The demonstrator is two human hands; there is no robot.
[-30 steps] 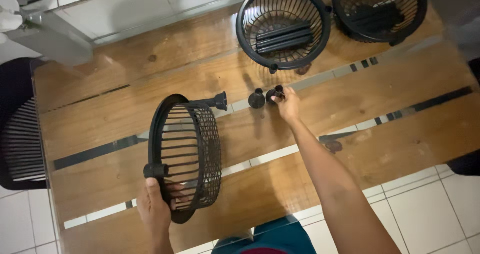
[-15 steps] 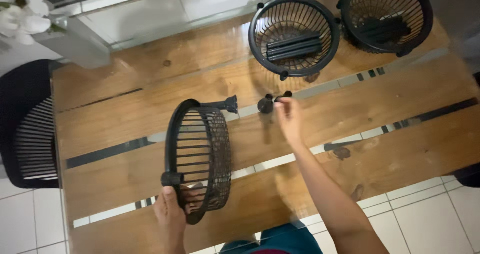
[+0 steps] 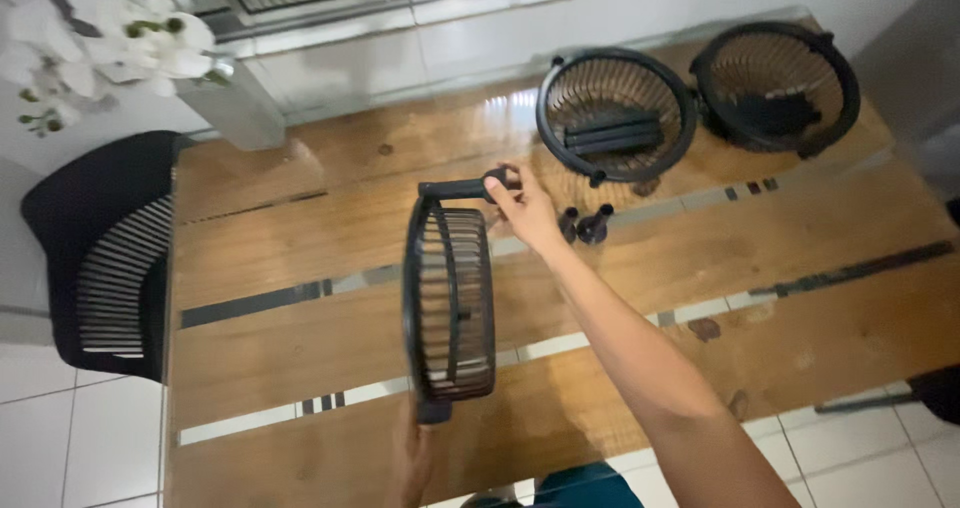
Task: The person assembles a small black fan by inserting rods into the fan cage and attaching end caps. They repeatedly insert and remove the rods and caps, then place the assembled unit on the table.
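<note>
My left hand (image 3: 413, 455) grips the near bottom rim of a round black fan grille (image 3: 448, 303), which stands on edge above the wooden table (image 3: 300, 238). At the grille's far top bracket my right hand (image 3: 522, 208) pinches a small black knob (image 3: 494, 180). Two more small black knobs (image 3: 585, 225) stand on the table just right of my right hand.
Two other black fan grilles lie face-up at the far right, one (image 3: 615, 113) with black bars inside, the other (image 3: 775, 86) holding a dark part. A black chair (image 3: 100, 258) stands at the left edge, with white orchid flowers (image 3: 100, 38) far left.
My right hand has lifted from the loose knobs on the table to the grille's top bracket, with a knob in its fingers. The grille has turned more edge-on. The view shifted.
</note>
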